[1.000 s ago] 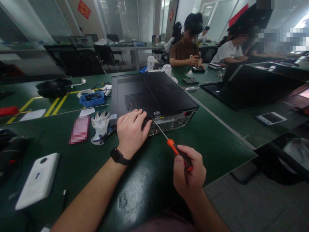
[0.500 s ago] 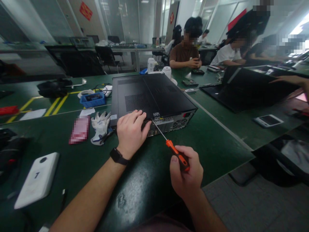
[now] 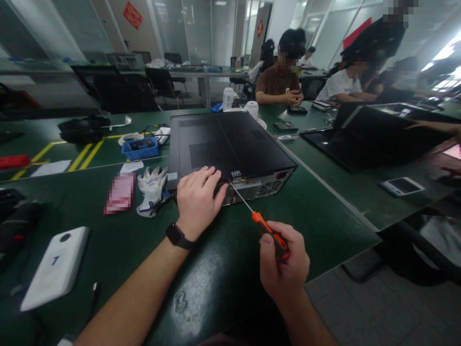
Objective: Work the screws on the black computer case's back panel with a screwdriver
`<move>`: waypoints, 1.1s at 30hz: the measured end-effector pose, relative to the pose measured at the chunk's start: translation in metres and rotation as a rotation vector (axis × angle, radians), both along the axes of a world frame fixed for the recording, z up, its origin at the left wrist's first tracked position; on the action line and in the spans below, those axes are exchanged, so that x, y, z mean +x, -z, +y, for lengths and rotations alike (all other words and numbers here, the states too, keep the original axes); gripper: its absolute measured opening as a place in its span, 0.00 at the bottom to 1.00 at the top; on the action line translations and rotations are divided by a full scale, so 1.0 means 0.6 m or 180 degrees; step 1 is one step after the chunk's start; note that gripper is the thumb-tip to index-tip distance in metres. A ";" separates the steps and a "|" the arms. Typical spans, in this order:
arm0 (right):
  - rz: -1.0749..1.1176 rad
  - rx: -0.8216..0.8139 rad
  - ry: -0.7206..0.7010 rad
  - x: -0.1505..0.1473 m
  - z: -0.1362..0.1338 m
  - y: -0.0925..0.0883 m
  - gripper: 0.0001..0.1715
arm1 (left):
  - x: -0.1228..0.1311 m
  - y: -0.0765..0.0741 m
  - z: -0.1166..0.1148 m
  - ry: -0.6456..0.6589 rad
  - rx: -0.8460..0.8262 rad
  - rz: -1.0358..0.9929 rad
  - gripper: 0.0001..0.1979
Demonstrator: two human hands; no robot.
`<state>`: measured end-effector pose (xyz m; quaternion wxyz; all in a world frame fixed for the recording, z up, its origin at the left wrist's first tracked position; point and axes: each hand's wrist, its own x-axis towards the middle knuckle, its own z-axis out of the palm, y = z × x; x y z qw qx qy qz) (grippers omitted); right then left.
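A black desktop computer case [image 3: 248, 144] lies flat on the green table, its rear panel towards me. My left hand [image 3: 200, 199] rests on the near edge of its top, fingers stretched over the cover and thumb out at the rear edge. In my right hand [image 3: 284, 259] is a screwdriver [image 3: 268, 228] with an orange and black handle, gripped in closed fingers. Its thin shaft slants up and left to the case's rear edge, close to my left thumb. The exact spot the tip touches is too small to make out.
Left of the case lie a white work glove [image 3: 153, 190], a pink packet [image 3: 121, 192] and a blue bin [image 3: 140, 149] of small parts. A white power bank [image 3: 57, 269] is nearer. At right are a phone [image 3: 402, 186] and a dark panel [image 3: 382, 137]. Several people sit beyond.
The whole view has shifted slightly. My right hand and the screwdriver have moved a little right and down. My left hand stays on the case.
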<state>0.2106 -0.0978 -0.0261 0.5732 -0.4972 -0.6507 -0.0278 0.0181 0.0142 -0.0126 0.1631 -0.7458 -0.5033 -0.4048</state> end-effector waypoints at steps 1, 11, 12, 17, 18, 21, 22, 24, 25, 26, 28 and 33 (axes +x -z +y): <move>-0.0006 -0.0025 -0.0028 0.001 -0.001 0.001 0.15 | 0.000 0.000 0.000 0.0000 0.0009 0.0003 0.14; 0.0010 -0.0082 -0.0127 0.000 0.000 0.002 0.15 | 0.001 0.000 0.000 0.0008 0.0028 -0.0011 0.14; -0.0010 -0.0059 -0.0158 0.001 0.001 0.000 0.15 | 0.001 -0.001 0.000 0.0006 0.0023 -0.0018 0.14; -0.0065 -0.0097 -0.0280 0.004 -0.001 0.001 0.17 | 0.001 -0.001 0.000 0.0020 0.0034 -0.0008 0.14; -0.0058 -0.0117 -0.0311 0.004 -0.003 0.003 0.18 | 0.001 0.000 0.000 0.0019 0.0046 -0.0004 0.14; -0.0015 -0.0145 -0.0373 0.005 -0.005 0.006 0.20 | 0.001 0.001 0.001 0.0012 0.0086 0.0000 0.14; -0.0017 -0.0142 -0.0369 0.005 -0.005 0.006 0.20 | 0.001 0.001 0.001 0.0010 0.0097 0.0002 0.14; -0.0050 -0.0134 -0.0333 0.006 -0.004 0.004 0.19 | 0.001 0.002 0.002 0.0008 0.0115 0.0006 0.13; -0.0080 -0.0136 -0.0310 0.006 -0.003 0.002 0.19 | 0.001 0.002 0.002 0.0009 0.0124 0.0009 0.13; -0.0110 -0.0140 -0.0283 0.007 -0.002 0.000 0.18 | 0.001 0.002 0.002 0.0011 0.0133 0.0016 0.13; -0.0161 -0.0139 -0.0225 0.008 0.000 -0.004 0.16 | 0.001 0.003 0.003 0.0015 0.0150 0.0022 0.13; -0.0182 -0.0126 -0.0145 0.007 0.000 -0.010 0.14 | 0.002 0.003 0.003 0.0025 0.0157 0.0016 0.13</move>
